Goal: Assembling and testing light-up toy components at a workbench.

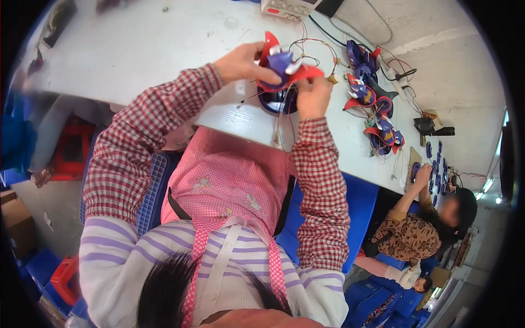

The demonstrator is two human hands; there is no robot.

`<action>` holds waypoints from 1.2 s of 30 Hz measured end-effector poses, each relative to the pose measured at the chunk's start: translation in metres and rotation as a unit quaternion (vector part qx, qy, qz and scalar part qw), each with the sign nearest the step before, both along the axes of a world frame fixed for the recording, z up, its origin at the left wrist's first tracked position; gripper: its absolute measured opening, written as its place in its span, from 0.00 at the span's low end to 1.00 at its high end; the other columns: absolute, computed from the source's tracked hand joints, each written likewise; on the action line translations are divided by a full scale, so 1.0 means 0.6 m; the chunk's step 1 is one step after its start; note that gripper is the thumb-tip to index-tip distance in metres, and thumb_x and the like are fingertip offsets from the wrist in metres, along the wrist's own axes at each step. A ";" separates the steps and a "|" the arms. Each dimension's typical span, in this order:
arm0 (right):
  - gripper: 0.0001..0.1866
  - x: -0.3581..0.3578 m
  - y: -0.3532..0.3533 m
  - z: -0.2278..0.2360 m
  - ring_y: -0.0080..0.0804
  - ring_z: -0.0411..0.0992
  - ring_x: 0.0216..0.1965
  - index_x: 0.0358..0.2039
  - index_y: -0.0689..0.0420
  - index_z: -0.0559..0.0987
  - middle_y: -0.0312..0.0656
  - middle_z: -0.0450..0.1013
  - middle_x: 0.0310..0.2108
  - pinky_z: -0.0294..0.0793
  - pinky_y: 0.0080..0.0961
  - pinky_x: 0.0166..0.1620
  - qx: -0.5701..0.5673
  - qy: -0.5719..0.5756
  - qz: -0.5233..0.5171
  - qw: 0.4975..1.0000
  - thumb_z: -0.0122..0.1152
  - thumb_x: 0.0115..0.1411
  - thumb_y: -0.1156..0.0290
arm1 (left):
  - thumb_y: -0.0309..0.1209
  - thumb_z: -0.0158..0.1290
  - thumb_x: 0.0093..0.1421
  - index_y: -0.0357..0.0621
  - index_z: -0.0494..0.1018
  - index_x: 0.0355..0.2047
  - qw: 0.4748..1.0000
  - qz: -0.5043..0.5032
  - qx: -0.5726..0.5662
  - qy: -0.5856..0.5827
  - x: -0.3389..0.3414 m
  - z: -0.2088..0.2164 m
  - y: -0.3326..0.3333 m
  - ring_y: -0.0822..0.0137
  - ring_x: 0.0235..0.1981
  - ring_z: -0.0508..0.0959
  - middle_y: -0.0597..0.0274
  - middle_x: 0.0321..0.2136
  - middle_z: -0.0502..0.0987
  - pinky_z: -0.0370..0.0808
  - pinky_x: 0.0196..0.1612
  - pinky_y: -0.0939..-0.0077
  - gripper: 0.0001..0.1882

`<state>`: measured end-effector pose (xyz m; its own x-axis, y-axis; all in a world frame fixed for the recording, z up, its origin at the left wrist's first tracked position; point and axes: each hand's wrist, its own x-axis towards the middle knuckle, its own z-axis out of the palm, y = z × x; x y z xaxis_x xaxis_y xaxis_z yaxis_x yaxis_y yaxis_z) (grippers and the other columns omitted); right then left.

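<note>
Where the white worktop (164, 49) stretches across from the left, a red stool (76, 147) stands beyond its near edge. Toward the middle, a pale instrument box (287, 6) sits at the far side with wires trailing from it. Farther right, several purple-and-red assemblies (361, 94) lie amid loose leads, before a pale wall (459, 71); past them, a co-worker (407, 235) reaches toward small blue parts (436, 167).

Both forearms, in checked sleeves, reach forward and converge. The left hand (240, 63) grips the left side of a purple-and-red piece (279, 64), its thumb across the front. The right hand (314, 98) pinches the red wing at the piece's right, fingertips partly hidden. Whether the piece touches the worktop, I cannot tell.
</note>
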<state>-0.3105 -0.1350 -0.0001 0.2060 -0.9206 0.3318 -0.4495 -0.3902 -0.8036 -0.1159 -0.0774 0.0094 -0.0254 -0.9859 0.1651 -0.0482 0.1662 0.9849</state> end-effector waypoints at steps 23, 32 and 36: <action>0.13 0.164 0.140 0.017 0.27 0.68 0.30 0.37 0.58 0.74 0.40 0.68 0.34 0.70 0.20 0.33 -0.055 -0.093 0.245 0.963 0.62 0.49 0.75 | 0.29 0.62 0.48 0.38 0.63 0.51 0.931 0.309 0.058 0.187 0.423 -0.010 0.208 0.58 0.35 0.78 0.50 0.41 0.73 0.78 0.38 0.72 0.31; 0.13 -0.058 0.114 0.024 0.27 0.67 0.32 0.38 0.60 0.73 0.40 0.67 0.35 0.69 0.18 0.34 0.009 -0.002 0.073 0.997 0.60 0.50 0.78 | 0.45 0.55 0.53 0.39 0.68 0.48 0.800 0.541 0.108 -0.236 0.788 -0.151 0.169 0.63 0.39 0.77 0.55 0.42 0.75 0.72 0.43 0.74 0.28; 0.14 -0.211 -0.016 0.029 0.25 0.68 0.31 0.41 0.57 0.73 0.38 0.70 0.34 0.69 0.18 0.33 -0.091 0.104 -0.091 0.986 0.57 0.52 0.76 | 0.54 0.51 0.54 0.38 0.69 0.49 0.587 0.652 0.154 -0.454 0.784 -0.117 0.182 0.57 0.39 0.77 0.52 0.42 0.76 0.72 0.44 0.68 0.33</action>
